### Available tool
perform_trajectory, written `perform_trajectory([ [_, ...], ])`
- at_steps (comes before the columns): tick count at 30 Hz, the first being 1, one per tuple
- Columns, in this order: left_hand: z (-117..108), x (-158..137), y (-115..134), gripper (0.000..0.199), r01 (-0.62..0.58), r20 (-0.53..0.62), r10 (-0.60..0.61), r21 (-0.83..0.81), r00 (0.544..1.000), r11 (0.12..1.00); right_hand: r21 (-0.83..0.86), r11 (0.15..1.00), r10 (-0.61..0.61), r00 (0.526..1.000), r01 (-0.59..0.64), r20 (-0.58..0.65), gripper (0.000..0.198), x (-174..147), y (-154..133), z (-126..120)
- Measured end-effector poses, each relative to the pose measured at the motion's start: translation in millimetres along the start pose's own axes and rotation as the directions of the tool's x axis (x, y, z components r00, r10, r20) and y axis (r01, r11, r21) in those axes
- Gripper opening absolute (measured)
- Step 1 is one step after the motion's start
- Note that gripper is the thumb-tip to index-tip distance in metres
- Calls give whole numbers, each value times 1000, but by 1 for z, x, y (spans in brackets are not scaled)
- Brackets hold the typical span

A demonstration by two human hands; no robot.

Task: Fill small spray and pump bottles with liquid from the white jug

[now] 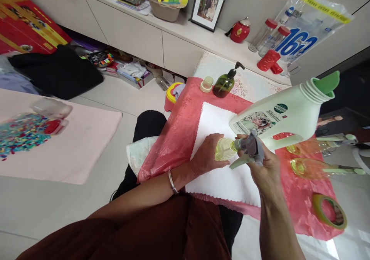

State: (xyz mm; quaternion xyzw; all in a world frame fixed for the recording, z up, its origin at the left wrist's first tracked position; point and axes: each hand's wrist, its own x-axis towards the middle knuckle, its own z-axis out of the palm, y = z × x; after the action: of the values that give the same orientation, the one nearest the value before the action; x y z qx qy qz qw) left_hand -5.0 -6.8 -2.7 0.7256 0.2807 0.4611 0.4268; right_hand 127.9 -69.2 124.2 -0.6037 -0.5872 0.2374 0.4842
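My left hand (pixel 206 156) is wrapped round the clear yellowish body of a spray bottle (pixel 224 149), held tilted over a white cloth (pixel 212 127). At the bottle's neck, my right hand (pixel 267 165) grips the grey spray head (pixel 253 148), its fingers partly hidden behind it. A pale green trigger points down from that head. Just beyond the hands stands a large pale green detergent jug (pixel 277 113) with a green spout and no cap on it. A pale green cap (pixel 206 84) sits beside a dark green pump bottle (pixel 224 83) at the table's far edge.
Pink plastic sheeting (pixel 170 136) covers the table. On the right lie two more spray bottles (pixel 312 168) and a roll of tape (pixel 329 211). A low cabinet (pixel 130 19) runs along the back. Left, a pink mat (pixel 78 148) bears a spilled heap of small coloured pieces (pixel 23 135).
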Motion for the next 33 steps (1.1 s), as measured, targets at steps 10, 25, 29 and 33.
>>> perform_trajectory([
  [10, 0, -1, 1, 95, -10, 8, 10, 10, 1000, 1000, -101, 990, -96, 994, 101, 50, 11, -2, 0, 1],
  [25, -2, 0, 0, 92, -25, 24, 26, -7, 999, 1000, -80, 996, -41, 997, 35, -68, 25, -11, 12, 14],
  [29, -2, 1, 0, 94, -44, 15, 44, -3, 999, 999, -123, 989, -85, 994, 77, -64, 24, -12, 17, 11],
  [33, -2, 0, 0, 97, -18, 40, 19, -21, 999, 1000, -229, 966, -121, 993, 116, -9, 23, -9, 14, 4],
])
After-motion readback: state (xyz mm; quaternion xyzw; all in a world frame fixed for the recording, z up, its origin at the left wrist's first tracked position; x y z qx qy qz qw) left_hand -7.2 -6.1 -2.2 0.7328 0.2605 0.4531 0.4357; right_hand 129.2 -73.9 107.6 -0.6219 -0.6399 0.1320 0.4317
